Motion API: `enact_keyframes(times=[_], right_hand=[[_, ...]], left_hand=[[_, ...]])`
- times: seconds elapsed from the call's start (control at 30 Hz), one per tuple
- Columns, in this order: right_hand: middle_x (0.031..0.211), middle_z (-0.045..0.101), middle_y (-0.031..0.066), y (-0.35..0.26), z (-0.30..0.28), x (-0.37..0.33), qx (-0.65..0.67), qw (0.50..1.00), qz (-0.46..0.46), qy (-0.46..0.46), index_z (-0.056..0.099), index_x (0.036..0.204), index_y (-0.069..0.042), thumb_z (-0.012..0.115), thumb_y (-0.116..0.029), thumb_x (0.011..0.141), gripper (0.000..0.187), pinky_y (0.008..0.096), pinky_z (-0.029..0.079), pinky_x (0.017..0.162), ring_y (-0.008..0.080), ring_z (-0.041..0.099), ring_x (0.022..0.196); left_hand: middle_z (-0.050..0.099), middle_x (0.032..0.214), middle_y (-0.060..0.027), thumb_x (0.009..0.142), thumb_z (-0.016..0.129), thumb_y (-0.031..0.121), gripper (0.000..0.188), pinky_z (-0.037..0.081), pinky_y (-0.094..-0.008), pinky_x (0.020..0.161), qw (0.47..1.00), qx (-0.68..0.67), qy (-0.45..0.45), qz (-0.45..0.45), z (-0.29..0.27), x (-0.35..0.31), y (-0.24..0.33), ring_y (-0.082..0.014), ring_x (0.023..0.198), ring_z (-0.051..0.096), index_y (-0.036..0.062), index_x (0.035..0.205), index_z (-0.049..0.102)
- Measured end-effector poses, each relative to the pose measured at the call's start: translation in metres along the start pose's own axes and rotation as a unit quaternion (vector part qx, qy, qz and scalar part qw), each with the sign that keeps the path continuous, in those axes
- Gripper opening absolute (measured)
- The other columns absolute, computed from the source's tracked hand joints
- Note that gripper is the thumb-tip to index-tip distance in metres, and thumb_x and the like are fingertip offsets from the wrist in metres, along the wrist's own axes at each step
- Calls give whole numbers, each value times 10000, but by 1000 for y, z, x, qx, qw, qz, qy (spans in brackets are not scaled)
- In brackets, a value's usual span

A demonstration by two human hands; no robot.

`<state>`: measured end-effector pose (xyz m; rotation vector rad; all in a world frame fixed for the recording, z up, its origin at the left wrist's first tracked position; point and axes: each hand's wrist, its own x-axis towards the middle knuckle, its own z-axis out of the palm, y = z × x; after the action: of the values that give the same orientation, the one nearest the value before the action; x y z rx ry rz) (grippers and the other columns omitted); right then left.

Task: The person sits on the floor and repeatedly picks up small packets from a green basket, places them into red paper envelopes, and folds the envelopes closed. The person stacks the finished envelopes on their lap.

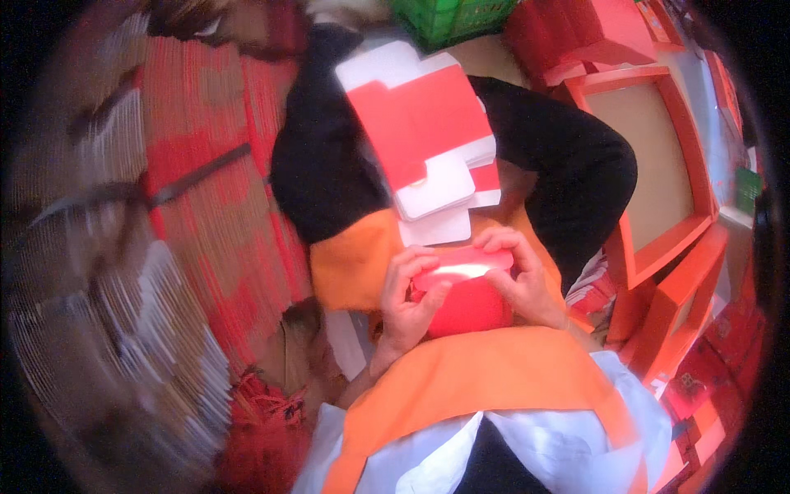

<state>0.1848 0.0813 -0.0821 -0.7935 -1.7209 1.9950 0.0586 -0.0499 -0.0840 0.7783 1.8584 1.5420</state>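
Between my two hands, close to the orange apron (pixel 481 375), is a small red paperboard box (pixel 469 313) with a flap along its top edge. My left hand (pixel 405 300) grips its left side, thumb on the near face and fingers over the flap. On the opposite side my right hand (pixel 527 280) pinches the flap's right end between thumb and fingers. Just beyond the hands, a pile of flat red and white carton blanks (pixel 424 128) rests between my black-trousered legs, with their tabs sticking out unevenly. The inside of the held box is hidden.
Tall bundles of flattened red-and-brown cardboard (pixel 202 181) stand at the left, crossed by a dark strap (pixel 202 173). A green crate (pixel 448 20) is at the far side. To the right lie an orange-red tray (pixel 698 181), another orange box (pixel 671 317) and red boxes (pixel 580 37).
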Motion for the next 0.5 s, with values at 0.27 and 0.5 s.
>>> enact_keyframes(times=[0.27, 0.5], right_hand=[[950, 560, 112, -8, -4, 10, -68, 997, 13, -38, 554, 917, -8, 515, 6, 778, 145, 313, 407, 821, 226, 531, 925], [970, 573, 113, -12, -7, 14, -92, 993, -3, -69, 585, 918, -11, 470, -16, 804, 161, 341, 390, 851, 252, 524, 946]], left_hand=[[527, 993, -94, 757, 585, -8, 177, 402, -290, 849, 998, -40, -19, -54, -3, 1, -6, -194, 947, 513, 4, 929, 548], [478, 1113, -138, 803, 483, 69, 226, 346, -335, 924, 978, -167, 30, -124, 14, -3, 1, -214, 1051, 450, 5, 1020, 493]])
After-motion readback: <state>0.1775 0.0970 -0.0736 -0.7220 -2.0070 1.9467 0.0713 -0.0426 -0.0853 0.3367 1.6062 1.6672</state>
